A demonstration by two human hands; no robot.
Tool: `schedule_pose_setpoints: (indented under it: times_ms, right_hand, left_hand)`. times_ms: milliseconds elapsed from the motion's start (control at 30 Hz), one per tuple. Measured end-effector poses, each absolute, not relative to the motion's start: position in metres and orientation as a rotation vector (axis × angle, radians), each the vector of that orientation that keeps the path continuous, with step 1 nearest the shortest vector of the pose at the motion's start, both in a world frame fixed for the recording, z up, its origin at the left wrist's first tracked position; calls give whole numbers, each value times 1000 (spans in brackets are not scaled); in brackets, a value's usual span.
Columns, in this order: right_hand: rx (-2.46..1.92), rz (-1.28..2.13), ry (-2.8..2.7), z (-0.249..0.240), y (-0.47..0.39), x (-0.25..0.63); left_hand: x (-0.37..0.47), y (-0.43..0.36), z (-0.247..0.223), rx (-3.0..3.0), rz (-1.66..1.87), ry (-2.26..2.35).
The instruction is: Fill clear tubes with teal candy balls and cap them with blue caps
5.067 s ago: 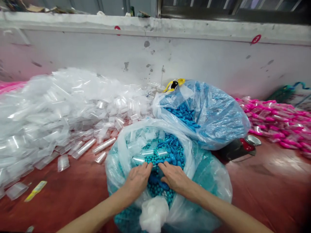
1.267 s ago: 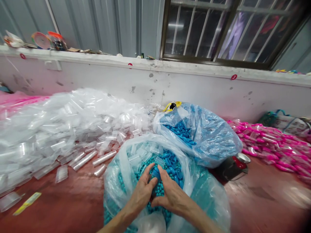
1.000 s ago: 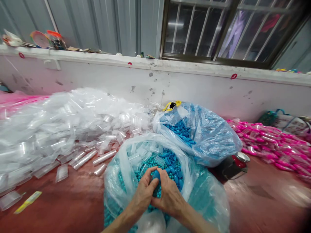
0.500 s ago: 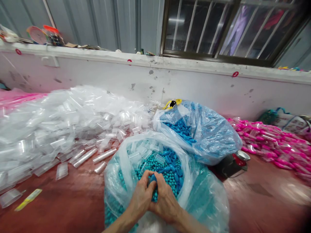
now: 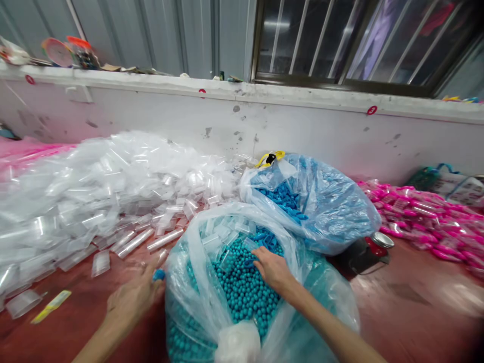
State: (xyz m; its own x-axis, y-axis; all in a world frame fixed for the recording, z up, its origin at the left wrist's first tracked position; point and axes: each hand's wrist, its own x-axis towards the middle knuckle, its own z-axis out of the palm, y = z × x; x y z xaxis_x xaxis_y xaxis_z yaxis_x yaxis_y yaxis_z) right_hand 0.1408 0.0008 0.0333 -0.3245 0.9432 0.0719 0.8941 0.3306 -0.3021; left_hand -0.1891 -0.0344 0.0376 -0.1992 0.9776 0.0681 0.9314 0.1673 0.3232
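Observation:
My left hand (image 5: 132,292), a little blurred, is off the bag's left side above the red tabletop. Its fingers are closed on a small blue plastic piece (image 5: 159,275) whose rounded end sticks out. Inside the mouth of a clear plastic bag (image 5: 200,252), my right hand (image 5: 271,269) reaches over teal beads (image 5: 242,282). Its fingers are slightly bent and apart, close to blue plastic pieces (image 5: 266,237) lying on the beads; the fingertips are partly hidden. Several clear plastic sleeves (image 5: 221,234) rest at the back of the same bag.
A large heap of clear plastic tubes (image 5: 113,191) covers the left. Behind the bead bag is another bag (image 5: 333,212) of blue pieces. A dark container (image 5: 359,257) with a silver lid stands to the right, near pink packaged items (image 5: 423,217). A yellow strip (image 5: 51,306) lies front left.
My hands, together over the beads around a blue piece, have parted. The left moved left out of the bag with the piece; the right moved up and right over the bag's contents.

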Motion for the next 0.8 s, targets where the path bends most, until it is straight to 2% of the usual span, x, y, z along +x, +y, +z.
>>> schedule_pose_setpoints:
  times_ms: [133, 267, 367, 600, 800]
  right_hand:
    - [-1699, 59, -2560, 24, 0, 125]
    - [-1671, -35, -2608, 21, -5, 128]
    - [-1629, 59, -2556, 25, -12, 137]
    - [-1501, 565, -2538, 30, -36, 157]
    - [-1750, 469, -2469, 39, -28, 144]
  left_hand:
    - [-152, -30, 52, 2119, 235, 2373]
    - [-97, -19, 65, 2381, 322, 2106]
    - [-60, -10, 61, 2358, 207, 1944]
    - [-26, 2, 25, 2289, 109, 1833]
    - [-16, 7, 17, 2257, 76, 1766]
